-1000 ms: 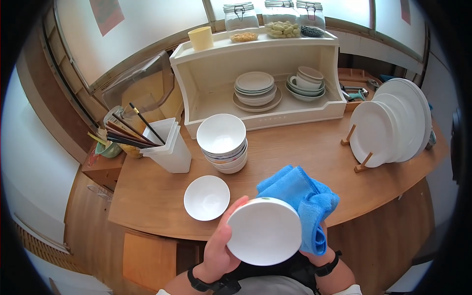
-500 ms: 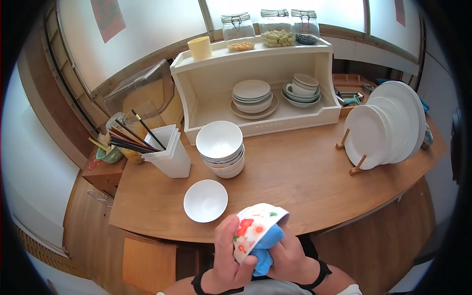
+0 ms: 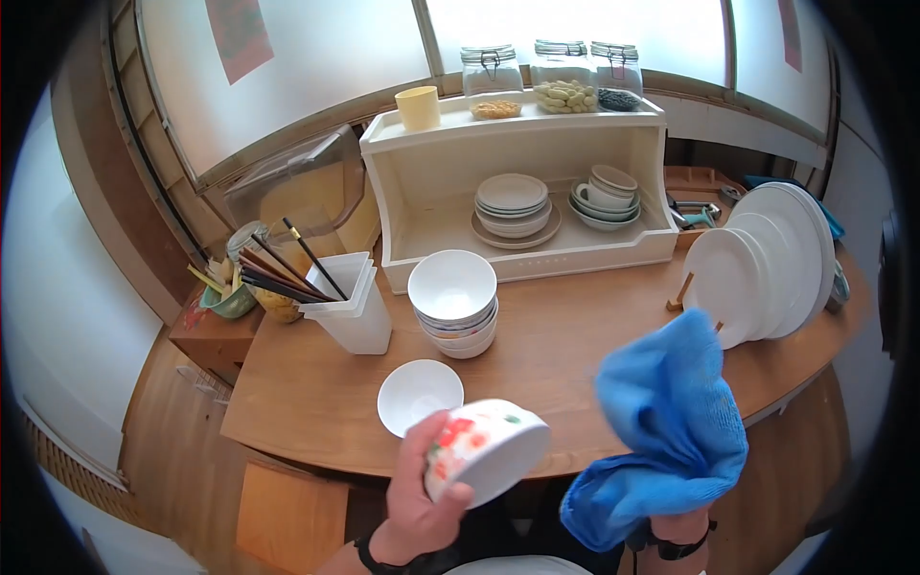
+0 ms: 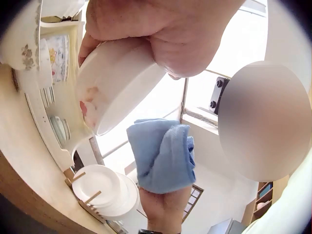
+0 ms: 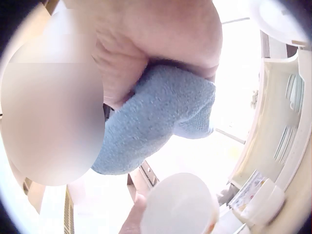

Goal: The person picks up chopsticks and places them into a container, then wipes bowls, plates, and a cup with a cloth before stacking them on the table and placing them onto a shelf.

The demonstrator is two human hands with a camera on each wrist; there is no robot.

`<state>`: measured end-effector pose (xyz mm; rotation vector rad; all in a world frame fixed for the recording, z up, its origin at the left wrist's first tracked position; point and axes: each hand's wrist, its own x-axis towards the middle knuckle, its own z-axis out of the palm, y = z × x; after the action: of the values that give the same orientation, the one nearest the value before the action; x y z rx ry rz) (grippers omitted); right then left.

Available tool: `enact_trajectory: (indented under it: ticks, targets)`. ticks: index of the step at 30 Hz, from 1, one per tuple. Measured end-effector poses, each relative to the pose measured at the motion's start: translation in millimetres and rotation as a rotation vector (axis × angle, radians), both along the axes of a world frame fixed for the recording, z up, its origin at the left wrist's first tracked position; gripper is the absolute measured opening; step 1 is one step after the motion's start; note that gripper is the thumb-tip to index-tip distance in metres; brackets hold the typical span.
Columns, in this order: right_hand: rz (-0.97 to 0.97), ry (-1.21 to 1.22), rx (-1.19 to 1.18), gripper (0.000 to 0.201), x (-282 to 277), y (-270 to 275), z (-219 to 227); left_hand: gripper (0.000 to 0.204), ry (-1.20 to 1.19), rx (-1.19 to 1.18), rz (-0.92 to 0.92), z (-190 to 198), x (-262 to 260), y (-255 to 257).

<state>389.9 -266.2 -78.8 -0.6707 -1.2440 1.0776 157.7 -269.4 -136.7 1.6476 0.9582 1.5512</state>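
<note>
My left hand (image 3: 420,503) grips a white bowl (image 3: 494,455) with red and orange flowers on its outside. The bowl is tilted on its side near the table's front edge, its mouth facing down and to the right. To its right, my right hand (image 3: 682,527) holds a crumpled blue cloth (image 3: 671,422), which covers most of that hand in the head view. The right wrist view shows the palm curled over the cloth (image 5: 161,112). Bowl and cloth are apart. A single white bowl (image 3: 420,398) sits on the table just beyond my left hand.
Behind that bowl rises a stack of bowls (image 3: 452,287), beside a white holder (image 3: 359,321) with chopsticks. White plates (image 3: 724,287) stand in a wooden rack at right. A cream shelf (image 3: 431,192) at the back carries dishes, with glass jars (image 3: 563,91) and a yellow cup (image 3: 418,108) on top.
The cloth was inside the bowl half a second ago. My right hand has since drawn it out and moved right and up, where it hangs looser. My left hand still grips the tilted bowl.
</note>
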Motion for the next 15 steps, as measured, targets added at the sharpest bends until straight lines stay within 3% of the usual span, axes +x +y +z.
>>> enact_trajectory:
  ticks: [1, 2, 3, 4, 6, 8, 12, 15]
  targets:
    - [0.055, 0.201, 0.021, 0.065, -20.8, 4.1, -4.3, 0.077, 0.185, 0.032, 0.006, -6.1, -3.3, -0.3]
    - [0.108, 0.403, 0.043, 0.071, -36.9, 8.9, -12.7, 0.063, 0.243, 0.149, -0.042, -2.6, 2.6, -0.9]
    - [0.22, -0.489, 0.274, 0.073, -5.4, 12.0, -24.2, 0.061, 0.321, 0.234, -0.062, 6.3, 8.5, -3.8]
    - [0.46, -0.055, -0.182, 0.072, -19.5, 19.1, -46.9, 0.06, 0.398, 0.318, -0.083, 12.6, 13.6, -5.6]
    - [0.592, 0.88, -0.641, 0.077, -26.5, 16.4, -45.4, 0.055, 0.265, 0.467, -0.165, -9.7, 16.9, 0.7]
    - [0.278, 0.549, -0.608, 0.074, -40.7, 5.8, -139.8, 0.049, 0.309, 0.581, -0.083, 1.5, 23.2, -7.7]
    - [0.293, 0.493, -0.589, 0.071, -56.0, 13.7, -122.4, 0.046, 0.194, 0.784, -0.171, -18.9, 20.1, 2.8]
    - [0.303, 0.449, -0.573, 0.067, -83.8, 23.3, -101.2, 0.052, 0.254, 0.664, -0.127, -18.5, 26.0, -1.5]
